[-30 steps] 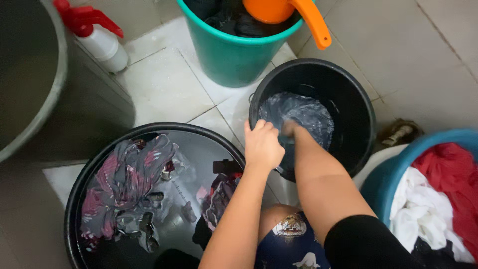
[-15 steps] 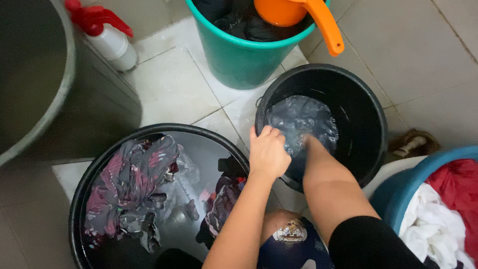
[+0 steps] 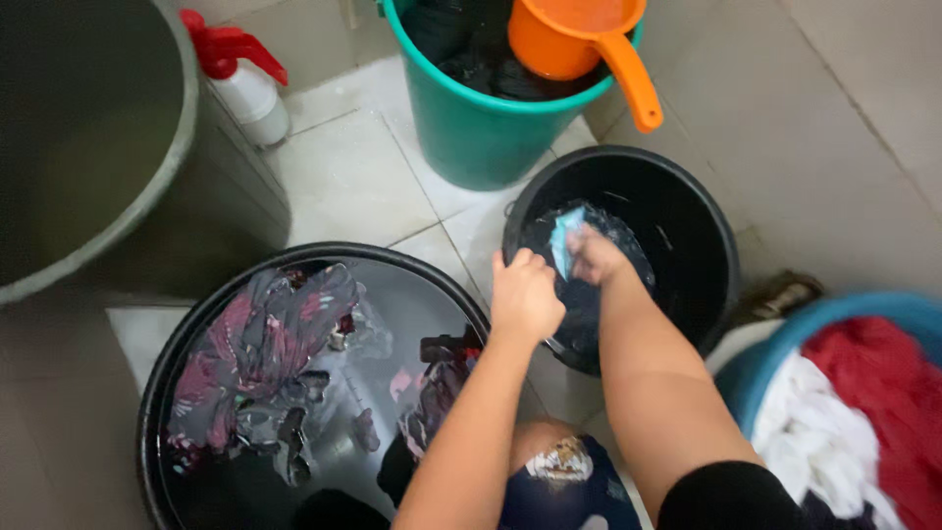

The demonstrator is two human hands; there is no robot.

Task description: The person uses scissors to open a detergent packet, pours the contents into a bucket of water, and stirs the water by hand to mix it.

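A black bucket (image 3: 702, 226) with water stands on the tiled floor in front of me. My left hand (image 3: 525, 294) grips its near rim. My right hand (image 3: 596, 257) is lifted just above the water and holds a small light-blue cloth (image 3: 561, 240), which hangs wet from the fingers. To the left lies a wide black basin (image 3: 196, 324) full of water with dark patterned clothes (image 3: 265, 344) soaking in it.
A green bucket (image 3: 471, 128) with dark laundry and an orange scoop (image 3: 579, 39) stands behind. A white spray bottle (image 3: 250, 93) with a red trigger sits by a large grey tub (image 3: 88, 147). A blue basin (image 3: 775, 344) of red and white clothes is at right.
My right hand has come up out of the water with the light-blue cloth in it. My left hand stays on the bucket rim. The view has shifted slightly.
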